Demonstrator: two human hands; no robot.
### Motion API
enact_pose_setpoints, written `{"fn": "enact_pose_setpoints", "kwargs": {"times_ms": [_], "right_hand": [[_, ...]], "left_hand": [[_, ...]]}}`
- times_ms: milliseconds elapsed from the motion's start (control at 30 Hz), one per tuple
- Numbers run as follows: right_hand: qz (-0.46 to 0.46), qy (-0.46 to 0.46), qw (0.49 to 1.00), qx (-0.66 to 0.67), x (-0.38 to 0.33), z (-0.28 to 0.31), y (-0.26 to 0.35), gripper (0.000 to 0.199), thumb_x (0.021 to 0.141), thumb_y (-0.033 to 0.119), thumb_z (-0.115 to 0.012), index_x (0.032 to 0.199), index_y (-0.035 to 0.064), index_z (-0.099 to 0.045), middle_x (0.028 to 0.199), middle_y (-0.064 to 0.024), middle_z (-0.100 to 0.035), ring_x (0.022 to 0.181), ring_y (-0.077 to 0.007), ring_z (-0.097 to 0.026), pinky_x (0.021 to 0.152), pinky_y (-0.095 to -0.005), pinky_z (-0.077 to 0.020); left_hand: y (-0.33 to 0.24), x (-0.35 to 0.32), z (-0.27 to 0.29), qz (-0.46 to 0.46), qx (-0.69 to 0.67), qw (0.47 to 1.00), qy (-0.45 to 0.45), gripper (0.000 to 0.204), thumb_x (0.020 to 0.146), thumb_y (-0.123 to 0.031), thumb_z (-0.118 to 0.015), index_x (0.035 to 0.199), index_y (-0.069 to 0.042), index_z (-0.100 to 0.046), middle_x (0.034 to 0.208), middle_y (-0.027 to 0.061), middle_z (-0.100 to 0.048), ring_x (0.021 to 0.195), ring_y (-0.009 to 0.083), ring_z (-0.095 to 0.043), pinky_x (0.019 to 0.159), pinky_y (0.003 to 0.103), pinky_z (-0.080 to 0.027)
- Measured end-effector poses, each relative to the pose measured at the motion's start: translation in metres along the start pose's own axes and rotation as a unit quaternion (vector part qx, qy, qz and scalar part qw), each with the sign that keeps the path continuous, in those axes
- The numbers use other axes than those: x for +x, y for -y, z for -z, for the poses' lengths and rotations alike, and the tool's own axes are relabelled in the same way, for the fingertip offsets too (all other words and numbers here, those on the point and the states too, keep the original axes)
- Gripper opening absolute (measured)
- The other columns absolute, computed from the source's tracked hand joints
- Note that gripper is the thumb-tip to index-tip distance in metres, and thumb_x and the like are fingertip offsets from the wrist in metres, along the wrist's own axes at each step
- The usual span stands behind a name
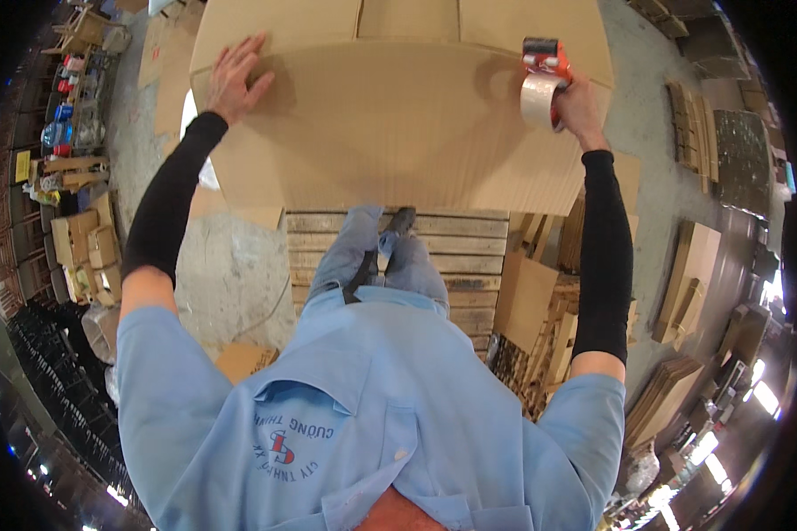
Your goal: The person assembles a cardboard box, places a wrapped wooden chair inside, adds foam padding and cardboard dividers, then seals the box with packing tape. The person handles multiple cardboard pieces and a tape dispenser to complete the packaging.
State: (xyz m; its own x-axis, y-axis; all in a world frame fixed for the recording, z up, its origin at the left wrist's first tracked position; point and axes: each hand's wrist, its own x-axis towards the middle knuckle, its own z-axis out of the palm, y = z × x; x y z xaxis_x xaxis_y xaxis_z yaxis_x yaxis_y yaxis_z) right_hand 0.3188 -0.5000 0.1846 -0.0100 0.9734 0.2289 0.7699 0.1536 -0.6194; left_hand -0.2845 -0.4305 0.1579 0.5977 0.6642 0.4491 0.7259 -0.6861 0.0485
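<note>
Pressing flat corrugated cardboard box [398, 124]: left hand [235, 80] spread; right hand [578, 108] grips red tape dispenser [543, 80].

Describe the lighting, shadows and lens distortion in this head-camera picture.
Head view: strong fisheye bending, so the wooden slatted pallet and stacked cardboard curve toward a black rim; bright lamps glare at the lower right edge. Light on the large brown cardboard box is even, with soft shadows under the left hand and beside the red tape dispenser with its clear roll gripped by the right hand. Focus is sharp centrally.
</note>
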Motion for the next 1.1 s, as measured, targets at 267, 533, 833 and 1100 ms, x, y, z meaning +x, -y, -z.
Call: {"fn": "enact_pose_setpoints", "kwargs": {"times_ms": [267,533,833,1100], "right_hand": [[-0.034,0.110,0.992,-0.055,0.023,0.027,0.036,0.035,0.075,0.000,-0.065,0.107,0.0089,-0.072,0.094,-0.0176,-0.073,0.089,-0.0359,-0.070,0.079,-0.0416,-0.0543],[-0.086,0.233,0.969,-0.021,0.038,0.057,0.046,0.039,0.078,-0.001,-0.064,0.115,0.0068,-0.071,0.093,-0.0164,-0.074,0.086,-0.0302,-0.071,0.081,-0.0391,-0.0544],[-0.171,0.227,0.943,0.172,0.062,0.053,-0.023,0.030,0.091,0.009,-0.068,0.121,0.0028,-0.068,0.107,-0.0037,-0.073,0.096,-0.0122,-0.066,0.084,-0.0311,-0.0535],[-0.166,0.299,0.938,0.055,0.085,0.067,0.009,0.030,0.091,0.010,-0.066,0.120,0.0023,-0.065,0.101,0.0007,-0.068,0.091,-0.0069,-0.059,0.080,-0.0275,-0.0501]], "left_hand": [[-0.017,0.024,0.027,-0.017,-0.035,0.985,0.168,0.043,0.090,-0.041,-0.067,0.104,-0.001,-0.061,0.160,0.0122,-0.039,0.147,0.0338,-0.036,0.121,0.054,-0.027],[0.030,0.033,0.102,-0.194,0.001,0.890,0.412,0.029,0.070,-0.018,-0.071,0.094,-0.005,-0.061,0.166,0.0261,-0.016,0.156,0.0379,-0.013,0.127,0.056,-0.016],[0.090,0.005,0.099,-0.268,-0.002,0.909,0.320,0.018,0.077,-0.014,-0.069,0.076,-0.005,-0.053,0.162,0.0248,-0.030,0.152,0.0372,-0.029,0.126,0.052,-0.025],[0.097,-0.003,0.110,-0.134,-0.103,0.935,0.313,0.023,0.093,-0.014,-0.064,0.087,0.000,-0.046,0.153,0.0227,-0.047,0.141,0.0410,-0.045,0.120,0.053,-0.035]]}}
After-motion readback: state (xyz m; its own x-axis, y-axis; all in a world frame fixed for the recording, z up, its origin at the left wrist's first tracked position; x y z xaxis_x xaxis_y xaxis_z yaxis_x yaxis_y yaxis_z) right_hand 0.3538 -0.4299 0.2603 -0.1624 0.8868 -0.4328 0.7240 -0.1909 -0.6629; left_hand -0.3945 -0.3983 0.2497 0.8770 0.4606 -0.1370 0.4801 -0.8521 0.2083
